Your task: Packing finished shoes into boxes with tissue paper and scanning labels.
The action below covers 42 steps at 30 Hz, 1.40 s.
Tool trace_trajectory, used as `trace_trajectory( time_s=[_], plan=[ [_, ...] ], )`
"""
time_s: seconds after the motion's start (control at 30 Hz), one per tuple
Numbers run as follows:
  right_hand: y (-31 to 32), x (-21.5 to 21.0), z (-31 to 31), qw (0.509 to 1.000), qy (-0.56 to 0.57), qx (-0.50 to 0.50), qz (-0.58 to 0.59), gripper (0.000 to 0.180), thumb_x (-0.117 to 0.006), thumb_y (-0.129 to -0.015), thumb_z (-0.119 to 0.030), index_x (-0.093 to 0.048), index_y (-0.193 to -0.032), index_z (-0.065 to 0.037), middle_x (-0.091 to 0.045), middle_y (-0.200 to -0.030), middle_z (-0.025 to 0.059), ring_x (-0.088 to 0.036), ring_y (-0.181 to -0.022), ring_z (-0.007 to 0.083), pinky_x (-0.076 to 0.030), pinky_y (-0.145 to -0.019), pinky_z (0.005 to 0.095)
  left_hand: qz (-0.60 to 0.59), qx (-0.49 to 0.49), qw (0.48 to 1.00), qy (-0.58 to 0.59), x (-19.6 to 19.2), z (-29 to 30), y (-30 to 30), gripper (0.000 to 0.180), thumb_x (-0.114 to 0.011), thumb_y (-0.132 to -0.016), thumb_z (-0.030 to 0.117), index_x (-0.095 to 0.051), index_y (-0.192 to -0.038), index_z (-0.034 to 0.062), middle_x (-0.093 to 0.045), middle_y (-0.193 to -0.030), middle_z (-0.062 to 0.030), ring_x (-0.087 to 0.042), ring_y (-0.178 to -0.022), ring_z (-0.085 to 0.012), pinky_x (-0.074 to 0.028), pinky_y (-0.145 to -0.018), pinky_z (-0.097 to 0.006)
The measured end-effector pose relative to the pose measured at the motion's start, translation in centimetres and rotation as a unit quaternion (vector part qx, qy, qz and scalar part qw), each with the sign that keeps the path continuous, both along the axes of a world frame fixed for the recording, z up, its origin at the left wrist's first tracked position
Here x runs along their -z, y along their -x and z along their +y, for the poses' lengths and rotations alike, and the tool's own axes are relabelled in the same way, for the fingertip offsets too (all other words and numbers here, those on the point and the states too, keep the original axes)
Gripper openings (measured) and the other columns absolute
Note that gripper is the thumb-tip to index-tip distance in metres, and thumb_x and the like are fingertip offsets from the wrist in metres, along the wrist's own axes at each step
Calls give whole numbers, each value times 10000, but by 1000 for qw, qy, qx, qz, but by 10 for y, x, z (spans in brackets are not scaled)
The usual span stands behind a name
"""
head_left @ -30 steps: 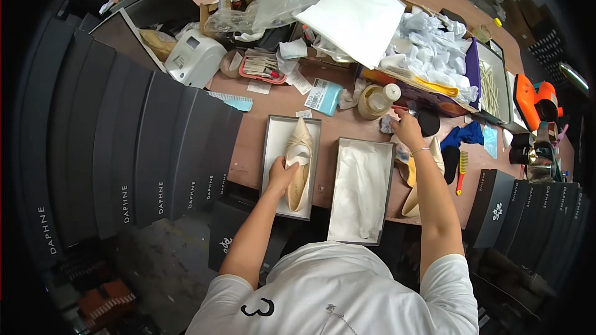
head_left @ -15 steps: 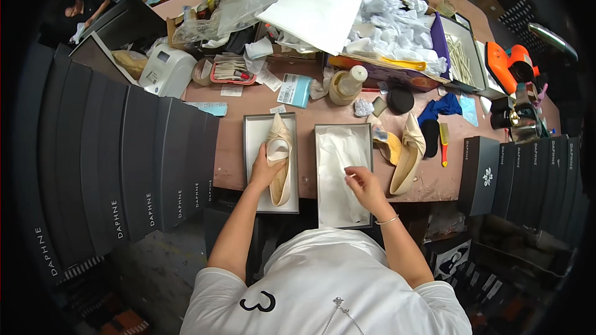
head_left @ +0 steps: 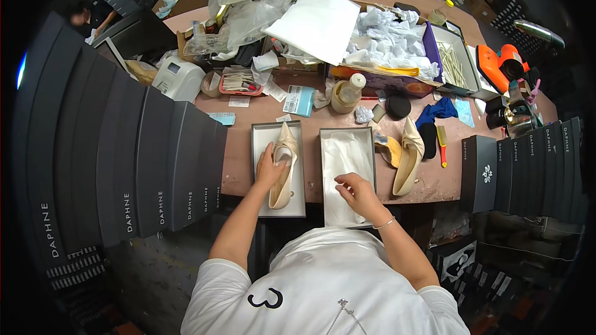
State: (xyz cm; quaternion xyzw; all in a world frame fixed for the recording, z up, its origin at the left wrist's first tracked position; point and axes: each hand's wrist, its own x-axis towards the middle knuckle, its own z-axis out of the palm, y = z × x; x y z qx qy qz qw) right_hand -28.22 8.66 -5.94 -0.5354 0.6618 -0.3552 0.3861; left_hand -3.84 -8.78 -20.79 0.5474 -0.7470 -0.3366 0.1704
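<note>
A beige pointed flat shoe (head_left: 284, 177) lies toe away from me in a shallow grey-edged box part (head_left: 299, 205) with a white inside. My left hand (head_left: 270, 169) grips this shoe at its opening, on the left side. Just right stands a second grey-edged box part (head_left: 375, 177), lined with white tissue paper (head_left: 341, 155). Over that paper hovers my right hand (head_left: 359, 193), holding nothing, fingers loosely bent and apart. The matching beige shoe (head_left: 410, 161) rests on the table to the right, beside a yellow cloth (head_left: 390, 149).
Dark shoe boxes stand stacked at left (head_left: 155, 167) and right (head_left: 481, 170). Beyond are a pump bottle (head_left: 347, 93), a round black tin (head_left: 398, 105), a yellow-red brush (head_left: 442, 146), a label printer (head_left: 179, 79) and a purple box of crumpled paper (head_left: 397, 80). Another person (head_left: 93, 22) is at far left.
The left shoe has turned slightly in its box part, showing more of its outer side, with my left hand still on it. My right hand has shifted a little left and nearer to me.
</note>
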Motion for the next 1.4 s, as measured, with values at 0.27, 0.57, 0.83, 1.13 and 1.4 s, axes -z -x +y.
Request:
trace_trajectory(
  time_s=[0.27,0.57,0.83,1.13,1.4],
  plan=[
    [-51,5,-79,952,161,-94,245,253,-682,-763,-114,-574,-986,-63,-583,-886,103,-632,-817,274,-531,-697,360,301,-147,821,-462,-62,52,2,445,-575,-837,66,-483,-1266,-12,-596,-1132,-146,-616,-1018,-230,-510,-878,-376],
    [-43,2,-85,901,57,-174,394,231,-669,-720,-106,-528,-893,-47,-587,-805,118,-658,-662,264,-529,-599,346,507,-228,617,-557,-124,107,46,473,-540,-814,171,-490,-1246,-14,-606,-1132,-163,-623,-1025,-285,-518,-903,-414],
    [14,-13,-31,986,12,67,152,270,-716,-760,-121,-559,-955,-21,-614,-847,151,-625,-764,334,-495,-659,419,512,-191,588,-596,-115,105,43,518,-598,-830,234,-464,-1301,65,-577,-1180,-127,-585,-1072,-265,-498,-917,-417],
    [-40,-21,-65,997,24,47,56,447,-689,-782,-168,-481,-1160,-51,-653,-784,142,-654,-702,336,-511,-639,400,566,-211,685,-407,-161,138,87,502,-471,-962,322,-373,-1396,89,-442,-1398,-79,-418,-1303,-236,-342,-1090,-403],
    [-24,-20,-33,994,-7,81,-71,362,-658,-777,-43,-484,-1094,-48,-617,-737,123,-620,-625,252,-498,-593,319,581,-230,607,-492,-150,130,72,564,-355,-990,489,-438,-1360,72,-537,-1300,-135,-539,-1176,-278,-423,-1016,-424]
  ],
)
